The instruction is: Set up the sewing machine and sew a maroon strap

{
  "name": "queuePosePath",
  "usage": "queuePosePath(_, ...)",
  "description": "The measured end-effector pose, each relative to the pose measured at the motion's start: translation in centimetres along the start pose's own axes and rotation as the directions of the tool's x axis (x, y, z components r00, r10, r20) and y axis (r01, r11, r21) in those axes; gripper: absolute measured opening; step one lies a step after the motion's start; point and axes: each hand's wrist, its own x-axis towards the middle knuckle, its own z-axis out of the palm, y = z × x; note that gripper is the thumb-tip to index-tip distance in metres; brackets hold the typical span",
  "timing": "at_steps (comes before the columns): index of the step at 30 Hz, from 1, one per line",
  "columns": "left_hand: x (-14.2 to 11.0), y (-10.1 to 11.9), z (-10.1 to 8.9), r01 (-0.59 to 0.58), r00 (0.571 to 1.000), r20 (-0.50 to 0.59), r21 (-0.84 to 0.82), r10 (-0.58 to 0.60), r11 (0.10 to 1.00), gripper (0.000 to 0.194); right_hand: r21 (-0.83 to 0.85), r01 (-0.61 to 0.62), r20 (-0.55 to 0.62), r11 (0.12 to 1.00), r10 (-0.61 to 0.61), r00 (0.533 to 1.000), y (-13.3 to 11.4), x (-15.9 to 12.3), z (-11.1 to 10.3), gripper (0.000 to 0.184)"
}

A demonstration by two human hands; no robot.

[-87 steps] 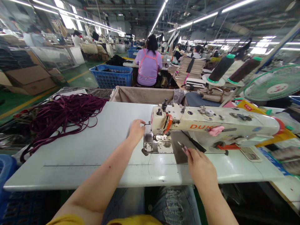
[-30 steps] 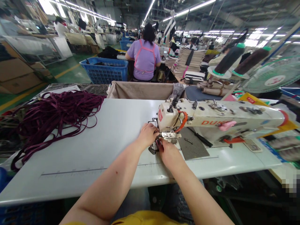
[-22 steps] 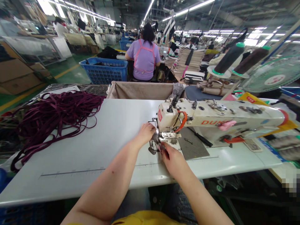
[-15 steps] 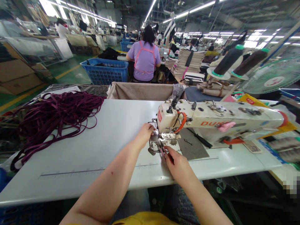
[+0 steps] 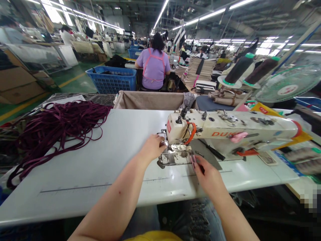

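My left hand (image 5: 152,146) is at the needle end of the white sewing machine (image 5: 208,125), its fingertips closed together beside the presser foot. Whatever they pinch is too small to make out. To the right of the metal needle plate (image 5: 175,157), my right hand (image 5: 209,172) grips a slim pinkish tool (image 5: 193,160) whose tip points away from me. Its exact kind is unclear. Just beyond that hand, a black-handled screwdriver (image 5: 215,152) and a small metal piece (image 5: 200,153) lie on a grey pad (image 5: 213,162).
Tangled dark purple straps (image 5: 67,124) heap at the table's left. Thread cones (image 5: 238,68) and a fan (image 5: 288,88) stand at the right. A beige cloth-lined bin (image 5: 150,100) adjoins the far edge; beyond it sit a blue basket (image 5: 112,78) and a co-worker (image 5: 154,67).
My right hand has moved right with the pinkish tool, away from the needle area to the plate's right end. The left hand stays near the needle, its fingers slightly lower.
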Motion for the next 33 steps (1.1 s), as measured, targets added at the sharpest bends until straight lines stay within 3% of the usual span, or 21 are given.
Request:
queuePosePath(3, 0.1, -0.1, -0.4, -0.036, 0.999, 0.044, 0.073, 0.033, 0.997, 0.003, -0.079, -0.048, -0.061, 0.996, 0.043, 0.997, 1.9, 0.7, -1.4, 0.046)
queuePosePath(10, 0.9, -1.4, -0.6, 0.039, 0.999, -0.009, 0.144, -0.038, 0.989, 0.006, -0.239, -0.082, -0.187, 0.968, 0.037, 0.982, 5.5, 1.3, -3.3, 0.047)
queuePosePath(17, 1.1, -2.3, -0.4, 0.081, 0.995, -0.061, 0.165, -0.072, 0.983, 0.012, -0.280, -0.073, -0.231, 0.957, 0.006, 0.973, 7.3, 1.9, -3.5, 0.042)
queuePosePath(24, 0.9, -2.6, -0.3, 0.122, 0.985, -0.145, 0.208, -0.092, 0.970, 0.016, -0.271, -0.033, -0.311, 0.962, -0.055, 0.949, 6.1, 1.5, -2.5, 0.037)
queuePosePath(33, 0.6, -2.5, -0.1, 0.186, 0.958, -0.262, 0.265, -0.115, 0.946, 0.021, -0.300, 0.089, -0.142, 0.950, -0.137, 0.980, 3.0, 2.9, -1.4, 0.027)
